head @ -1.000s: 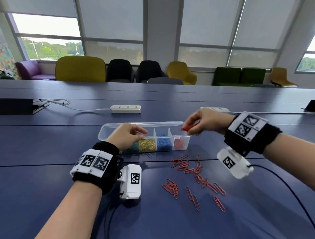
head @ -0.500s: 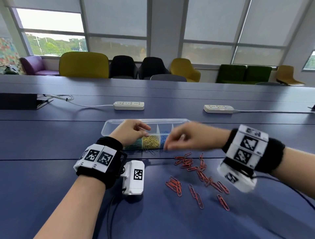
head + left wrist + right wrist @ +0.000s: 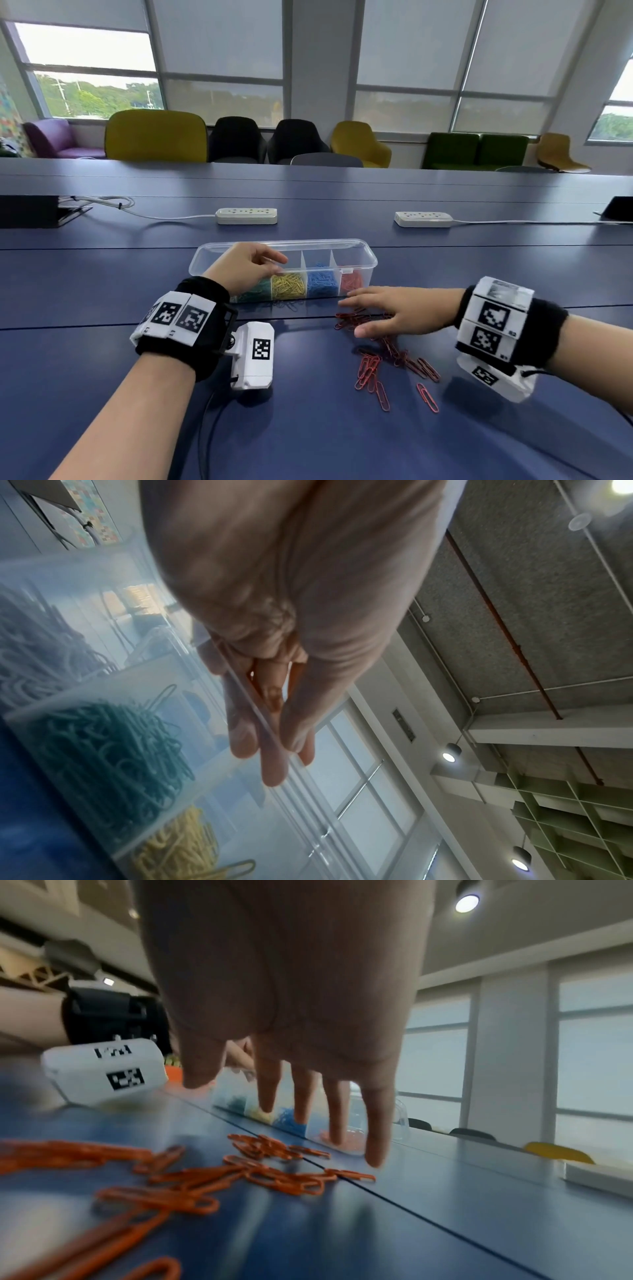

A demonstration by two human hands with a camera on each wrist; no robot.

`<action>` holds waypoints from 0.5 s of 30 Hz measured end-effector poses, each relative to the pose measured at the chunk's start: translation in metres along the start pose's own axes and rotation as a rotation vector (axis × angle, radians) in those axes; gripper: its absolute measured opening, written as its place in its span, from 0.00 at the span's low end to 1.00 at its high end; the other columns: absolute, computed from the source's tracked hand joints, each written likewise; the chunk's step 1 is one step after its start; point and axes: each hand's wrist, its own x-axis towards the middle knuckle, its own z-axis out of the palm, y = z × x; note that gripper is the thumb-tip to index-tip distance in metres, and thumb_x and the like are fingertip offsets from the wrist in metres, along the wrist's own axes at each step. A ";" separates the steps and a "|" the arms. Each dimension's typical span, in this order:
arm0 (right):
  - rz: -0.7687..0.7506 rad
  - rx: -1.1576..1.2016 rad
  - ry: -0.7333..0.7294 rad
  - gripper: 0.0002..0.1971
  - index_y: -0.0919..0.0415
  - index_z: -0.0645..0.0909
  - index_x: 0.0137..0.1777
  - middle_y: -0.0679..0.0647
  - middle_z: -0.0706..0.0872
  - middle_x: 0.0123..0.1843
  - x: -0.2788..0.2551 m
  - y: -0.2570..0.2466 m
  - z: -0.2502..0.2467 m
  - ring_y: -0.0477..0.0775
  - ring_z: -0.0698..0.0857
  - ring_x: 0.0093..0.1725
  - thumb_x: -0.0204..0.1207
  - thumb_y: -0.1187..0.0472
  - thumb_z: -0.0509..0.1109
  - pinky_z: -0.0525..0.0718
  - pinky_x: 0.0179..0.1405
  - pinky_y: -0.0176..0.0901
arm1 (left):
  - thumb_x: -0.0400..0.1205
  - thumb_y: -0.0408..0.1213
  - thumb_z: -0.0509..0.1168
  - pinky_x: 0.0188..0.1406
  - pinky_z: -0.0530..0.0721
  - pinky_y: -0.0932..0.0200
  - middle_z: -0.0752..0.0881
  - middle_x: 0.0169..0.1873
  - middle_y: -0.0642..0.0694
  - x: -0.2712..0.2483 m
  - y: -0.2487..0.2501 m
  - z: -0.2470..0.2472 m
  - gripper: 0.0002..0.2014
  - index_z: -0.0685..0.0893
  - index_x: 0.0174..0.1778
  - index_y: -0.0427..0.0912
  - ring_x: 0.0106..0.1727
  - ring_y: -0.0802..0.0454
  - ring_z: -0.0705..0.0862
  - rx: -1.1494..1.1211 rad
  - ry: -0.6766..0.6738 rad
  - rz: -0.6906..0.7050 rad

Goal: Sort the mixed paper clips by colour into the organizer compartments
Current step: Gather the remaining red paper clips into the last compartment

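Note:
A clear plastic organizer (image 3: 370, 263) lies on the blue table, with green (image 3: 257, 291), yellow (image 3: 289, 286), blue (image 3: 322, 282) and red (image 3: 352, 281) clips in separate compartments. My left hand (image 3: 246, 270) pinches its front wall near the green compartment; in the left wrist view the thumb and fingers (image 3: 274, 723) clamp the clear rim above the green clips (image 3: 109, 764). Loose red clips (image 3: 370, 370) lie scattered in front of the box. My right hand (image 3: 387, 308) hovers over them with straight, spread fingers (image 3: 301, 1091), just above the clips (image 3: 274, 1175), holding nothing.
Two white power strips (image 3: 246, 216) (image 3: 423, 219) lie with their cables behind the organizer. A black box (image 3: 27, 210) sits at the far left. Chairs and sofas line the table's far side. A cable (image 3: 205, 428) trails from my left wrist toward me.
My right hand came down from above the red compartment, where it pinched a red clip, to the loose pile, and its fingers are now spread. The left hand has stayed on the organizer.

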 end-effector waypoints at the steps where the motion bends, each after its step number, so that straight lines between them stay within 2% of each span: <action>1: 0.036 -0.022 -0.054 0.34 0.47 0.56 0.82 0.49 0.54 0.84 0.003 0.000 0.003 0.48 0.53 0.83 0.79 0.43 0.63 0.48 0.81 0.39 | 0.80 0.29 0.66 0.58 0.77 0.54 0.88 0.48 0.32 0.000 -0.001 0.000 0.09 0.83 0.41 0.50 0.47 0.49 0.81 0.001 0.000 -0.001; 4: 0.039 -0.042 -0.174 0.40 0.38 0.54 0.81 0.45 0.48 0.85 0.000 -0.001 0.010 0.50 0.45 0.83 0.71 0.38 0.69 0.46 0.83 0.50 | 0.81 0.28 0.65 0.60 0.78 0.54 0.88 0.42 0.40 0.001 -0.001 0.000 0.10 0.82 0.42 0.49 0.49 0.49 0.82 -0.002 -0.006 -0.001; 6: -0.011 -0.041 -0.212 0.42 0.35 0.57 0.79 0.41 0.49 0.84 -0.010 -0.001 0.010 0.47 0.45 0.83 0.67 0.38 0.74 0.47 0.83 0.52 | 0.81 0.28 0.64 0.63 0.78 0.52 0.88 0.41 0.42 0.001 -0.002 0.000 0.11 0.82 0.41 0.50 0.50 0.48 0.83 -0.003 -0.009 0.002; 8: -0.067 -0.041 -0.228 0.42 0.34 0.60 0.77 0.39 0.53 0.83 -0.021 0.000 0.008 0.44 0.48 0.82 0.64 0.42 0.78 0.48 0.83 0.49 | 0.81 0.28 0.64 0.64 0.78 0.51 0.88 0.43 0.39 0.001 -0.001 0.000 0.11 0.82 0.41 0.50 0.51 0.47 0.83 0.008 -0.011 0.000; 11: -0.138 -0.016 -0.200 0.40 0.36 0.68 0.74 0.38 0.60 0.79 -0.032 0.005 0.009 0.44 0.56 0.78 0.62 0.50 0.82 0.53 0.79 0.37 | 0.80 0.28 0.65 0.65 0.77 0.50 0.89 0.47 0.35 0.001 -0.001 0.000 0.11 0.82 0.40 0.51 0.52 0.44 0.84 0.013 -0.007 0.000; 13: -0.164 0.013 -0.171 0.38 0.38 0.72 0.70 0.39 0.65 0.73 -0.034 0.010 0.011 0.43 0.60 0.72 0.61 0.53 0.84 0.57 0.75 0.30 | 0.80 0.28 0.65 0.65 0.77 0.51 0.88 0.46 0.36 0.000 0.000 0.000 0.10 0.82 0.41 0.50 0.53 0.44 0.84 0.013 -0.008 0.000; 15: -0.159 0.058 -0.134 0.34 0.40 0.76 0.67 0.37 0.67 0.64 -0.032 0.014 0.013 0.42 0.65 0.66 0.61 0.55 0.84 0.62 0.70 0.28 | 0.80 0.29 0.65 0.64 0.77 0.52 0.88 0.47 0.36 0.000 0.000 0.000 0.10 0.82 0.41 0.50 0.53 0.45 0.84 0.014 -0.009 -0.002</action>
